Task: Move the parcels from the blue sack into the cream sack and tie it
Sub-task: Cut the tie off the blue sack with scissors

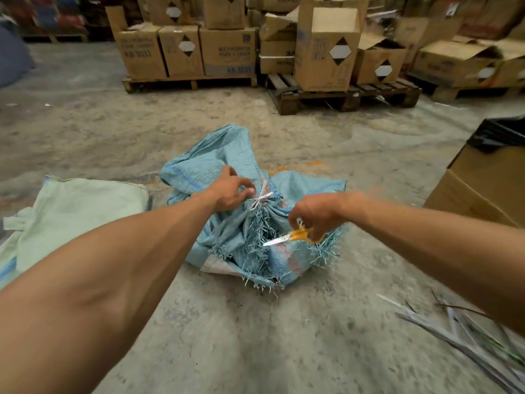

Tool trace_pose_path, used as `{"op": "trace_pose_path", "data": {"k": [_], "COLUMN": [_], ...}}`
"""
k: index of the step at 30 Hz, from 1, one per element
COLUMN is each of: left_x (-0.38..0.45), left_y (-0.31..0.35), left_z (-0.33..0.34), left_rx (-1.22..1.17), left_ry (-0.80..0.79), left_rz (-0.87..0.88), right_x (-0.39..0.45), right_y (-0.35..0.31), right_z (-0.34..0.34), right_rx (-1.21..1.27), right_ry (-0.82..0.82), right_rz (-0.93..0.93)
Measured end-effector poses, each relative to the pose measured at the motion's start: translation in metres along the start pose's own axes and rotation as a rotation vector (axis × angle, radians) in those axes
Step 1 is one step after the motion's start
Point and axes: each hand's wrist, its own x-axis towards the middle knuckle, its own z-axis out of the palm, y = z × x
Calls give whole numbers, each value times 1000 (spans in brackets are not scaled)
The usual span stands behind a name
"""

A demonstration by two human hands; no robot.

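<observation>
The blue sack (216,160) lies on the concrete floor in the middle of the view, its frayed mouth bunched and bound with a white tie (261,198). My left hand (230,191) pinches the tie at the knot. My right hand (315,213) grips yellow-handled scissors (289,237), whose blades point left over the frayed blue threads, just below the tie. The cream sack (76,214) lies flat on the floor to the left, partly behind my left forearm. No parcels are visible; the blue sack hides its contents.
Pallets stacked with cardboard boxes (227,49) line the back. A large cardboard box (483,180) with a black liner stands at the right. Loose plastic strips (468,336) lie on the floor at the lower right. Bare concrete surrounds the sacks.
</observation>
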Motion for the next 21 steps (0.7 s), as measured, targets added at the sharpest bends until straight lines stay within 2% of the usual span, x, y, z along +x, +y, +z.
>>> {"op": "trace_pose_path", "data": {"k": [2, 5, 7, 12, 15, 18, 21], "left_x": [0, 1, 1, 12, 14, 14, 15], "left_y": [2, 13, 23, 42, 46, 48, 46], "left_z": [6, 17, 23, 41, 46, 48, 48], "left_rx": [155, 442, 488, 564, 599, 642, 578], "left_ry": [29, 185, 262, 259, 270, 206, 154], "left_rz": [-11, 90, 148, 70, 5, -21, -19], "right_x": [-6, -12, -10, 9, 21, 24, 25], "right_y": [21, 43, 52, 58, 63, 69, 74], "right_z": [-22, -50, -59, -46, -37, -32, -26], "right_rx": [-12, -46, 12, 260, 262, 318, 390], "right_ry": [-35, -64, -34, 36, -1, 38, 58], "right_rz": [102, 218, 248, 221, 221, 228, 200]}}
